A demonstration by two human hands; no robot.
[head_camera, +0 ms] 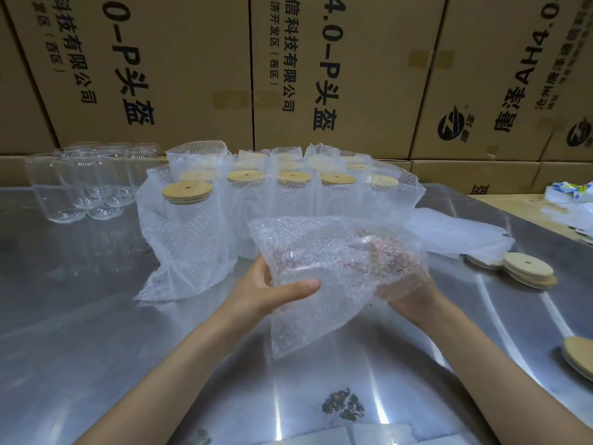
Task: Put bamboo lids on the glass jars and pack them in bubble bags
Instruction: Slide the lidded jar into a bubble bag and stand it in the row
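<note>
I hold a clear bubble bag (333,271) over the middle of the steel table. My left hand (272,289) grips its left edge, thumb on top. My right hand (407,293) is partly inside or behind the bag, its fingers showing through the plastic. Whether a jar sits in the bag I cannot tell. Behind it stand several lidded jars in bubble bags (288,194), the nearest with a bamboo lid (187,190). Several bare glass jars (80,184) stand at the far left. Loose bamboo lids (526,269) lie at the right.
Flat spare bubble bags (455,232) lie right of the packed jars. Another lid stack (577,358) sits at the right edge. Stacked cardboard boxes (321,75) wall off the back. A dark stain (343,404) marks the steel table (96,316) near me.
</note>
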